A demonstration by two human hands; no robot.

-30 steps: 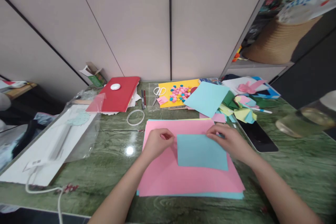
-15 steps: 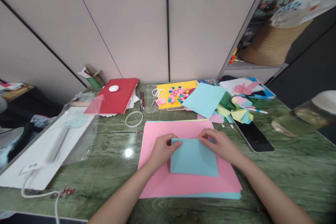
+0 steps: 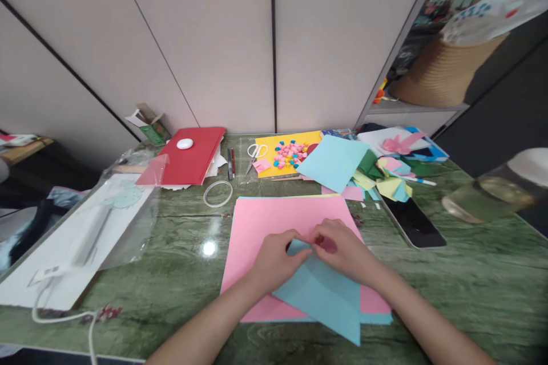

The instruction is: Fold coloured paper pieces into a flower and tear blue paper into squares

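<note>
Head view shows blue paper (image 3: 330, 291) slanting over pink sheets (image 3: 259, 217), its lower corner past their near edge. The left hand (image 3: 278, 260) and right hand (image 3: 343, 251) meet at its top, each pinching it between thumb and fingers. Beyond, a phone (image 3: 414, 223) lies to the right; farther, a white ring (image 3: 231, 191) lies to the left, then small colourful balls (image 3: 290, 154) on a yellow sheet (image 3: 278, 140).

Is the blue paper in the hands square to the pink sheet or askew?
Askew: a near corner of the blue paper juts past the pink sheet in this view.
</note>
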